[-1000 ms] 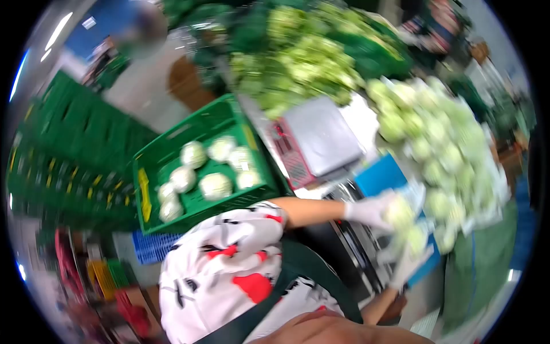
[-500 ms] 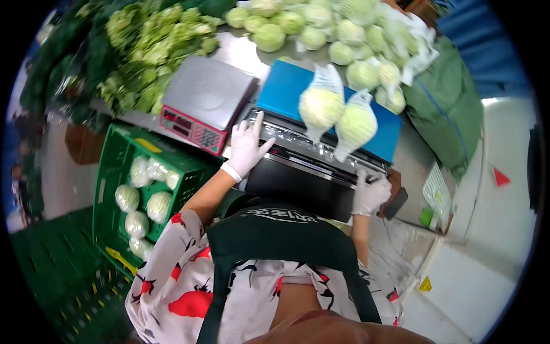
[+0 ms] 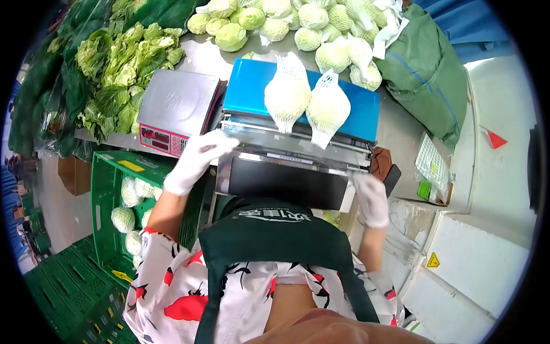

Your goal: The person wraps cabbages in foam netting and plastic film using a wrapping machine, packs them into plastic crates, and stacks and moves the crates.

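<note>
My left hand point(image 3: 197, 160), in a white glove, is at the left end of a wrapping machine point(image 3: 286, 180), thumb and fingers pinched on the edge of clear plastic film point(image 3: 263, 139). My right hand point(image 3: 372, 198), gloved too and blurred by motion, is closed at the film's other end, by the machine's right front corner. The film spans the machine between them. Beyond it, on a blue platform point(image 3: 246, 86), lie two pale round cabbages in white net sleeves, a left cabbage point(image 3: 286, 94) and a right cabbage point(image 3: 328, 109).
A scale point(image 3: 177, 103) with a red front stands left of the machine. Loose leaves point(image 3: 123, 74) and netted cabbages point(image 3: 315, 23) are piled behind. A green crate point(image 3: 103, 200) with wrapped cabbages stands at lower left. A green sack point(image 3: 427, 80) leans at the right.
Both hands have drawn back from the film roll toward my body, the left also moving outward. The film edge has come with them. The camera view has shifted; the two cabbages stay on the platform.
</note>
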`<state>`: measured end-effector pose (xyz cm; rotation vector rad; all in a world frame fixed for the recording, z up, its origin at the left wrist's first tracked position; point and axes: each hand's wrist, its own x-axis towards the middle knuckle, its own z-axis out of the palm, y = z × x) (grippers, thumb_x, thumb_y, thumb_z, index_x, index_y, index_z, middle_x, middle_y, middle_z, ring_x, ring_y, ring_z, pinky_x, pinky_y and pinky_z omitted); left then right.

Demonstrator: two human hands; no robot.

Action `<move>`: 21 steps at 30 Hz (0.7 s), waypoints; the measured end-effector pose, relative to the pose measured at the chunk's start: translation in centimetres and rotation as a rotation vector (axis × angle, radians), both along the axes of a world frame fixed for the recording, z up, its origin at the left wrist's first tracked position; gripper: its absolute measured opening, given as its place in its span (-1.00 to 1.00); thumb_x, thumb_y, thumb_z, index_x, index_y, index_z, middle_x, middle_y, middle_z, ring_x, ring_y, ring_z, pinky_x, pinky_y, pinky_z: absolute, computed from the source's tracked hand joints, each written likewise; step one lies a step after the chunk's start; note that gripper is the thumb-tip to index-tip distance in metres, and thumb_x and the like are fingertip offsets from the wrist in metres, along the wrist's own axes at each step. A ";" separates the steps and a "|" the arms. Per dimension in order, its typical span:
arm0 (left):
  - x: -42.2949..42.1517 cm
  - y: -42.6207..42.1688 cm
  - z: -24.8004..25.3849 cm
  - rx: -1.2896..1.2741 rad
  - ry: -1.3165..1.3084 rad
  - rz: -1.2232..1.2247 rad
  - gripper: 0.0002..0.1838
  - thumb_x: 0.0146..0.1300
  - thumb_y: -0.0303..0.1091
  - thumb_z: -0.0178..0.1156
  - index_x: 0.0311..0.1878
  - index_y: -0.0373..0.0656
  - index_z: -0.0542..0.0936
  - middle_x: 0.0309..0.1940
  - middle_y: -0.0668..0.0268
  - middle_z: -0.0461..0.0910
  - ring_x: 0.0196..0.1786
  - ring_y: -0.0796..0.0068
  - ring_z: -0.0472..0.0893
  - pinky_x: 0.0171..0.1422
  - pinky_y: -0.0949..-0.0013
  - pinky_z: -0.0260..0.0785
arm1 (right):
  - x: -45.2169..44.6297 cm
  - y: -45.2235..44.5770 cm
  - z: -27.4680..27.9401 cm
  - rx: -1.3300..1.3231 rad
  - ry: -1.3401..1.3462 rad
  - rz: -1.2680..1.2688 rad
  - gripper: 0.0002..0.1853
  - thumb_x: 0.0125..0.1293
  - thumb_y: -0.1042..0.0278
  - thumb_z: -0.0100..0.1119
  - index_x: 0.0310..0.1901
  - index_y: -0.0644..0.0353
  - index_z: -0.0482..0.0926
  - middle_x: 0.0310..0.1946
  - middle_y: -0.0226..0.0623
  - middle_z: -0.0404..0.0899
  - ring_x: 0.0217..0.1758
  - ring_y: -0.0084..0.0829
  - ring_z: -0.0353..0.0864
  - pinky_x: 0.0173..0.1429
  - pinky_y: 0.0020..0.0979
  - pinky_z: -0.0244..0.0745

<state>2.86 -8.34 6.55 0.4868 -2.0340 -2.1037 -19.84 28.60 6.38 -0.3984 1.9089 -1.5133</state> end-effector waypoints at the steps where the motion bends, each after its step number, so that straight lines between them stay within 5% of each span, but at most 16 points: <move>1: 0.6 -0.4 0.9 0.094 0.044 0.021 -0.80 0.30 -0.43 0.29 -0.07 -0.30 0.74 -0.26 0.31 0.61 -0.14 0.50 0.55 0.01 0.46 0.37 | -0.6 2.0 1.3 0.039 0.286 0.258 -0.83 0.33 0.46 0.19 -0.35 0.38 0.65 -0.40 -0.22 0.59 -0.13 -0.41 0.56 0.11 -0.33 0.45; 2: 0.0 -1.4 1.1 0.126 0.251 -0.050 -0.73 0.30 -0.40 0.31 0.02 -0.29 0.70 -0.17 0.25 0.62 -0.06 0.45 0.57 0.08 0.44 0.39 | -1.3 2.4 2.6 -0.421 -0.020 0.284 -0.78 0.26 0.42 0.22 -0.48 0.39 0.58 -0.49 -0.19 0.55 -0.20 -0.28 0.55 0.12 -0.08 0.47; 4: -3.0 -1.4 3.3 0.138 0.395 0.035 -0.47 0.25 -0.30 0.38 0.26 -0.28 0.53 0.07 0.12 0.59 0.15 0.32 0.57 0.27 0.36 0.37 | -4.9 1.5 5.7 -0.575 0.216 0.435 -0.80 0.17 0.48 0.19 -0.56 0.39 0.51 -0.48 -0.19 0.54 -0.26 -0.22 0.50 0.19 0.13 0.43; 5: -5.7 -0.7 5.0 0.109 0.339 0.189 -0.27 0.21 -0.24 0.42 0.41 -0.27 0.40 0.22 0.05 0.54 0.28 0.23 0.54 0.40 0.29 0.34 | -6.6 -0.2 6.8 -0.337 0.412 0.264 -0.87 0.05 0.59 0.12 -0.39 0.45 0.63 -0.34 -0.17 0.63 -0.15 -0.20 0.58 0.32 0.05 0.40; 6: -8.3 -2.0 4.4 -0.238 0.326 0.110 -0.08 0.12 -0.18 0.48 0.48 -0.27 0.23 0.34 -0.01 0.39 0.39 0.15 0.42 0.49 0.21 0.23 | -8.0 -2.2 7.0 -0.227 0.264 0.050 -0.55 -0.02 0.72 0.11 0.00 0.44 0.65 -0.03 -0.06 0.62 -0.14 -0.20 0.64 0.16 -0.11 0.53; 8: -13.0 -4.8 1.9 -0.680 0.210 -0.048 0.32 -0.16 -0.06 0.63 0.57 -0.28 -0.01 0.52 -0.11 0.13 0.56 0.01 0.16 0.61 0.10 0.01 | -12.1 -8.8 5.5 0.014 0.598 0.287 -0.01 -0.07 0.52 0.50 0.46 0.36 0.24 0.50 0.00 0.21 0.48 -0.19 0.33 0.56 -0.27 0.12; 9: -14.8 -5.8 -1.2 -0.918 0.205 -0.107 0.37 -0.26 -0.07 0.67 0.56 -0.29 0.00 0.52 -0.15 0.07 0.57 -0.04 0.13 0.62 0.07 -0.01 | -14.1 -10.7 2.2 0.094 0.692 0.435 0.27 -0.22 0.28 0.68 0.53 0.33 0.06 0.56 0.01 0.07 0.65 -0.19 -0.02 0.63 -0.22 -0.05; 11: -17.2 -5.8 -3.7 -1.206 0.016 -0.369 0.40 -0.32 -0.07 0.68 0.54 -0.33 0.01 0.48 -0.18 0.15 0.54 -0.12 0.17 0.61 0.06 0.03 | -16.1 -12.9 -3.9 0.280 1.020 0.684 0.44 -0.35 0.11 0.75 0.55 0.31 -0.05 0.52 0.04 0.11 0.60 -0.05 0.08 0.61 -0.24 0.04; 13: -18.3 -5.0 -6.8 -0.760 0.019 -0.365 0.43 -0.39 -0.06 0.70 0.53 -0.33 0.00 0.43 -0.20 0.22 0.51 -0.15 0.21 0.61 0.07 0.04 | -16.6 -14.2 -6.1 0.172 0.564 0.627 0.43 -0.32 0.14 0.77 0.55 0.31 -0.05 0.45 0.02 0.27 0.56 -0.16 0.22 0.58 -0.21 0.12; 16: -19.5 -5.7 -8.7 -0.639 -0.052 -0.277 0.37 -0.28 -0.04 0.68 0.54 -0.26 0.01 0.40 -0.16 0.28 0.49 -0.09 0.26 0.58 0.14 0.13 | -17.0 -15.0 -7.2 0.126 0.478 0.554 0.39 -0.28 0.01 0.74 0.53 0.30 -0.02 0.38 0.09 0.34 0.43 -0.04 0.39 0.48 -0.22 0.30; 19: -19.9 -5.8 -9.9 -0.362 -0.020 -0.213 0.29 -0.17 -0.08 0.65 0.55 -0.25 0.02 0.41 -0.05 0.29 0.48 0.07 0.29 0.56 0.19 0.17 | -17.2 -15.2 -8.6 0.060 0.446 0.458 0.37 -0.26 0.02 0.74 0.53 0.30 0.00 0.38 0.05 0.35 0.42 -0.15 0.41 0.45 -0.26 0.35; 21: -19.6 -5.4 -10.0 -0.157 0.009 -0.172 0.23 -0.08 -0.13 0.62 0.55 -0.24 0.02 0.42 0.05 0.30 0.47 0.23 0.32 0.54 0.23 0.19 | -16.0 -15.4 -8.8 -0.105 0.185 0.373 0.16 -0.07 0.07 0.65 0.49 0.28 0.10 0.33 -0.14 0.42 0.34 -0.32 0.46 0.40 -0.32 0.39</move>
